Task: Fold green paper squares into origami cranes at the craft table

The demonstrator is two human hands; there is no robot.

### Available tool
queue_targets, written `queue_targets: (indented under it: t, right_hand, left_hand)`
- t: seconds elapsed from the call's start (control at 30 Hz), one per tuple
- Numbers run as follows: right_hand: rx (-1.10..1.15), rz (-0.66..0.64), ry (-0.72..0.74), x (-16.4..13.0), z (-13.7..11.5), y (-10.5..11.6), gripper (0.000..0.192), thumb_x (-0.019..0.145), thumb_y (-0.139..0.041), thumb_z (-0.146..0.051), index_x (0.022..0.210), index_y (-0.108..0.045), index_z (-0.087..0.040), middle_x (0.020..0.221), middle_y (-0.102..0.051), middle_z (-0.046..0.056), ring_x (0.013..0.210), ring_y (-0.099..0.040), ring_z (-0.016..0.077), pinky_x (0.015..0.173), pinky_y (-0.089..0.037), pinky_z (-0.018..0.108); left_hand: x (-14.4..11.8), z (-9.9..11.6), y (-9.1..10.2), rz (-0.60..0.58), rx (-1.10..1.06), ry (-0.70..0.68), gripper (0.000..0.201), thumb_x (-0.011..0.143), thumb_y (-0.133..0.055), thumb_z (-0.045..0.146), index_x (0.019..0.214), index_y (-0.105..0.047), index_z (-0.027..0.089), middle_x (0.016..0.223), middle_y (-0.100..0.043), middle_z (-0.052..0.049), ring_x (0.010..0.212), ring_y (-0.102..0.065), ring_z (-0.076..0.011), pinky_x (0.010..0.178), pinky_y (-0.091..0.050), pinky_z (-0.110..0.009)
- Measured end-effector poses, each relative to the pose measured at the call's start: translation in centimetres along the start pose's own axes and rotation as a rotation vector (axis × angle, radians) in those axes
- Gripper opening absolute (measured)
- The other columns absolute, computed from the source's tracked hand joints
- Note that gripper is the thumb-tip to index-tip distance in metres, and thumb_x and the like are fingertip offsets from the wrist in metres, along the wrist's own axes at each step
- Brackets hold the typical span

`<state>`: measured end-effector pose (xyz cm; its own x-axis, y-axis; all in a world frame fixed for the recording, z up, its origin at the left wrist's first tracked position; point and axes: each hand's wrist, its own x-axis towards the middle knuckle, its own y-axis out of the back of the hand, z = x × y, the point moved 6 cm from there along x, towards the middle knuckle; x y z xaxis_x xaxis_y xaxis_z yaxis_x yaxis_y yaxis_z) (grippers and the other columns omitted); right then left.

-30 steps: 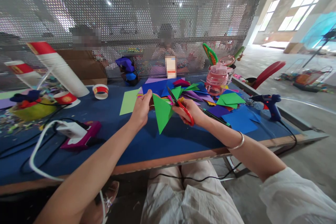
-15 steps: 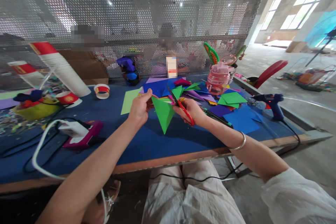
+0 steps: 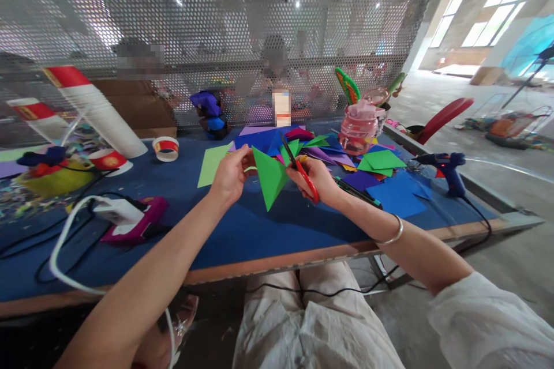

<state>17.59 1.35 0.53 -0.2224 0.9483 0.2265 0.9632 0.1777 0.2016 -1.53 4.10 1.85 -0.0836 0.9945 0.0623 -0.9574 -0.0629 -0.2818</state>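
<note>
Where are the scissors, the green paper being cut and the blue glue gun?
scissors (image 3: 308, 180): head view, on the red handle in the right hand.
green paper (image 3: 268, 176): head view, middle of the folded triangle.
glue gun (image 3: 445, 162): head view, on its blue body near the table's right edge.

One scissors (image 3: 302, 170), two glue guns (image 3: 445, 167), one bottle (image 3: 359, 130)

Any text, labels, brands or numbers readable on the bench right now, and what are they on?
No text can be read.
Red-and-white paper cup stack: gold emblem on the red band, too blurred to read.
Red-and-white tape roll: markings too small.
White container behind the mesh: blurred out.
Red-handled scissors in the right hand, green paper triangle in the left hand: no print visible.
</note>
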Motion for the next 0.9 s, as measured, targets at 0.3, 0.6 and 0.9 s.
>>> queue_targets:
  t: [0.3, 0.6, 0.9]
  right_hand:
    - [0.037, 0.024, 0.001, 0.5, 0.0, 0.4, 0.036, 0.078, -0.076, -0.050, 0.086, -0.053, -0.024, 0.053, -0.049, -0.010, 0.034, -0.043, 0.0084, 0.032, -0.037, 0.022]
    - [0.056, -0.009, -0.040, 0.0, -0.1, -0.2, 0.034, 0.079, -0.076, -0.048, 0.085, -0.052, -0.023, 0.049, -0.049, -0.011, 0.032, -0.043, 0.0087, 0.031, -0.034, 0.021]
    - [0.019, -0.118, -0.056, -0.5, 0.0, -0.8, 0.041, 0.084, -0.074, -0.056, 0.084, -0.051, -0.023, 0.049, -0.048, -0.010, 0.036, -0.047, 0.0088, 0.035, -0.037, 0.020]
  left_hand:
    - [0.0, 0.4, 0.0, -0.025, 0.020, -0.071, 0.026, 0.072, -0.081, 0.041, 0.072, -0.069, 0.017, 0.067, -0.064, -0.001, 0.059, -0.057, -0.0118, 0.051, -0.045, -0.020]
    - [-0.1, 0.6, 0.1, -0.035, 0.066, -0.159, 0.039, 0.057, -0.094, 0.045, 0.071, -0.068, 0.018, 0.065, -0.062, 0.002, 0.061, -0.056, -0.0104, 0.055, -0.045, -0.020]
    - [-0.5, 0.9, -0.3, -0.023, 0.118, -0.190, 0.024, 0.068, -0.084, 0.034, 0.068, -0.065, 0.019, 0.062, -0.059, 0.004, 0.056, -0.053, -0.0103, 0.057, -0.042, -0.023]
